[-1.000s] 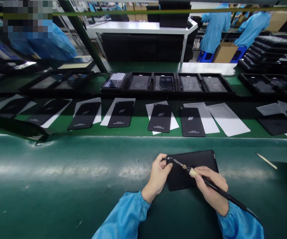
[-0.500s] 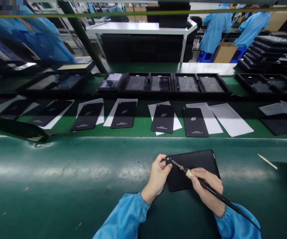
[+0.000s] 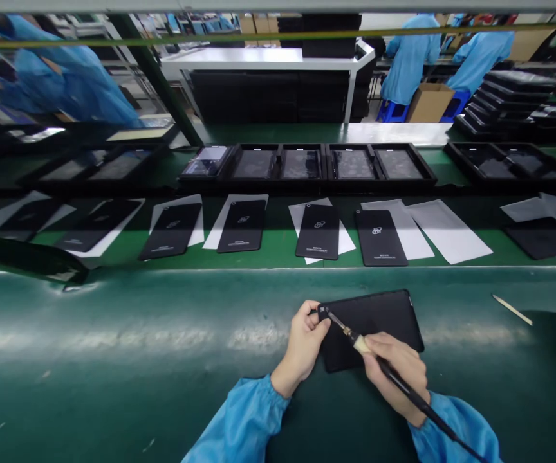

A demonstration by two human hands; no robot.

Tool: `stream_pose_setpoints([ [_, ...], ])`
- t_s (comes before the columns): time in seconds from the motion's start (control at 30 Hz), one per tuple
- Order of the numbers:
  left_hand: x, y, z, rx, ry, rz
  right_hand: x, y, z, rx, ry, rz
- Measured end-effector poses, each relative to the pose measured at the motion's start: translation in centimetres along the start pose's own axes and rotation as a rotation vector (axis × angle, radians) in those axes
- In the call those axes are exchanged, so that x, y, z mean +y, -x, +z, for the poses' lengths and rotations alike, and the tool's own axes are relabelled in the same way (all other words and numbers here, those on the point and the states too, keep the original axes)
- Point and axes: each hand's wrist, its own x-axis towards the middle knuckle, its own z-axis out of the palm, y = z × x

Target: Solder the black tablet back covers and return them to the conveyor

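Note:
A black tablet back cover (image 3: 379, 315) lies tilted on the green bench in front of me, its plain inner side up. My left hand (image 3: 305, 341) pinches its upper left corner between thumb and fingers. In my right hand (image 3: 398, 370) is a soldering iron (image 3: 358, 342), gripped like a pen by its pale collar. Its metal tip reaches a small light-coloured part at that same corner, close to my left thumb. Whether the tip touches the part, I cannot tell. The iron's black handle and cord run down over my right sleeve.
A thin pale stick (image 3: 512, 310) lies to the right. Beyond the bench edge, several printed black covers (image 3: 240, 225) rest on white sheets (image 3: 449, 231) along a green strip. Behind them stand black trays (image 3: 324, 183) with screens. A green post (image 3: 27, 257) juts in at left.
The iron and my right hand have shifted slightly left and down, bringing the tip nearer the cover's corner. My left hand keeps its pinch. The camera view has shifted a little.

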Motion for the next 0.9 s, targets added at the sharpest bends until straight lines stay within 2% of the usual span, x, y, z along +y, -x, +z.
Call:
stream_pose_setpoints([
  [0.07, 0.0, 0.0, 0.0, 0.005, 0.000, -0.005, 0.8, 0.2, -0.9, 0.059, -0.005, 0.070],
  [0.13, 0.0, 0.0, 0.1, 0.011, -0.001, -0.006, 2.1, -0.3, -1.7, 0.064, -0.011, 0.089],
  [0.23, 0.0, -0.1, 0.1, 0.008, -0.003, -0.005, 4.3, -2.0, -2.1, -0.054, 0.077, 0.022],
  [0.33, 0.0, -0.2, 0.2, -0.027, -0.018, -0.004, 6.4, -3.6, -1.3, -0.176, 0.233, -0.034],
  [0.43, -0.1, -0.3, -0.1, -0.102, -0.060, -0.013, 8.2, -4.3, -0.4, -0.288, 0.293, -0.118],
  [0.53, -0.5, -0.8, -0.7, -0.162, -0.113, -0.021, 10.1, -4.6, -0.9, -0.326, 0.356, -0.137],
  [0.6, -1.0, -1.2, -1.1, -0.167, -0.138, -0.024, 11.6, -5.2, -2.4, -0.294, 0.423, -0.113],
  [0.7, -1.5, -1.4, -1.4, -0.156, -0.154, -0.034, 14.7, -7.1, -6.3, -0.237, 0.512, -0.067],
  [0.83, -1.4, -1.3, -1.1, -0.128, -0.165, -0.025, 19.7, -11.3, -12.6, -0.157, 0.623, 0.003],
  [0.9, -1.1, -1.2, -0.9, -0.120, -0.169, -0.019, 21.7, -13.8, -15.1, -0.108, 0.675, 0.044],
])
